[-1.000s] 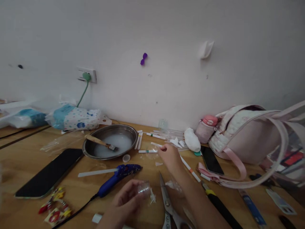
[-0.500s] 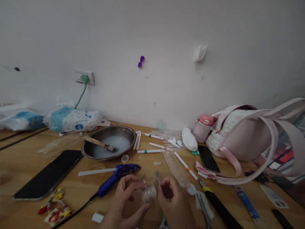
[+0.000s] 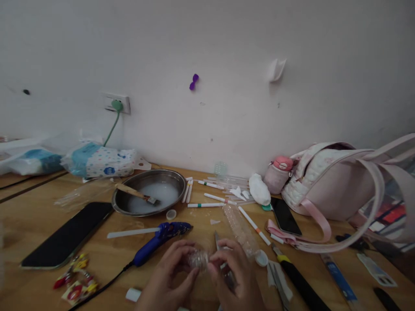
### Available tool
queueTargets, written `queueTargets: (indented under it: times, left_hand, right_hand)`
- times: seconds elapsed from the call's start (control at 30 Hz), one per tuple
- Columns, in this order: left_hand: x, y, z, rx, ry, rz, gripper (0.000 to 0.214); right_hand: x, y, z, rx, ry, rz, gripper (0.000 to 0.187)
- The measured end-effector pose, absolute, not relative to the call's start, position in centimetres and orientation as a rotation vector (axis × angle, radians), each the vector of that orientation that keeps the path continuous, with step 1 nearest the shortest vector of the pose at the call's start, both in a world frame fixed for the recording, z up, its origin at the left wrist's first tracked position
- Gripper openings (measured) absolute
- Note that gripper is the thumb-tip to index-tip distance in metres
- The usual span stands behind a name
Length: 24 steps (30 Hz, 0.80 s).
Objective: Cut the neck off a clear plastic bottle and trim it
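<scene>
My left hand is closed around a clear, ribbed plastic piece that looks cut from a bottle. Fingertips of my right hand meet the right side of this piece. A narrow pointed metal blade sticks up from my right hand; its lower part is mostly hidden, so the kind of tool is unclear. Just beyond my left hand lies a blue glue gun with a long glue stick in it. A clear plastic bottle rests past my right hand, beside a small white cap.
At the back stands a metal bowl of cloudy liquid with a brush in it. Several markers lie in the middle. A black-handled knife, a pink bag and a phone are right; a black tablet-like device is left.
My right hand has turned and its fingers have come against the clear plastic piece, which has tilted. The blade stays in my right hand. The view has shifted slightly.
</scene>
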<state>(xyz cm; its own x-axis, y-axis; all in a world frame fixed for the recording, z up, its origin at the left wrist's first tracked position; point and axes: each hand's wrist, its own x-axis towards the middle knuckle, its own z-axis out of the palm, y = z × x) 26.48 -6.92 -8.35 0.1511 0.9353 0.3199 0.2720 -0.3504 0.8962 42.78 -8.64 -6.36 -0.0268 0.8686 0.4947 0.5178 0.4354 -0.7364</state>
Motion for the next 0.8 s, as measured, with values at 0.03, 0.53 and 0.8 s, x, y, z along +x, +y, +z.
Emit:
queueTargets:
  times: [0.03, 0.53, 0.8]
  left_hand:
    - [26.5, -6.9, -8.3, 1.754, 1.173, 1.233, 0.019]
    - [26.8, -7.7, -6.7, 1.701, 1.280, 1.224, 0.027]
    - [27.3, -7.7, -7.0, 0.998, 1.009, 1.337, 0.025]
  right_hand:
    - [42.8, -8.7, -6.5, -1.219, -1.737, 0.330, 0.011]
    - [42.1, -8.5, -8.7, -1.363, -1.697, 0.377, 0.011]
    - [42.7, -8.1, -8.9, -1.216, -1.745, 0.352, 0.010]
